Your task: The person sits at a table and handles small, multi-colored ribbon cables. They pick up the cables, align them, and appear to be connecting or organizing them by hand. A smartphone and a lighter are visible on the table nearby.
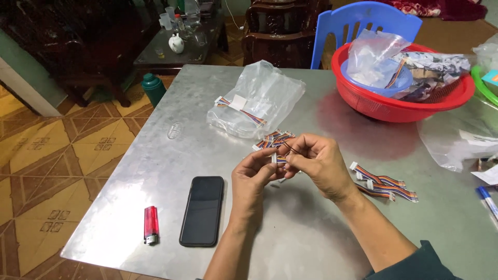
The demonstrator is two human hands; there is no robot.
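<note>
L hand [255, 173] + R hand [317, 163] both pinching small wire bundle [276, 157] between fingertips — bundle upright, centred; loose pile [274, 139] just beyond, nearer R.

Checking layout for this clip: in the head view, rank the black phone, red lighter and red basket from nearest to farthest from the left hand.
From the left hand:
1. Black phone, just to its left on the table.
2. Red lighter, further left near the table edge.
3. Red basket, far right corner.
</note>
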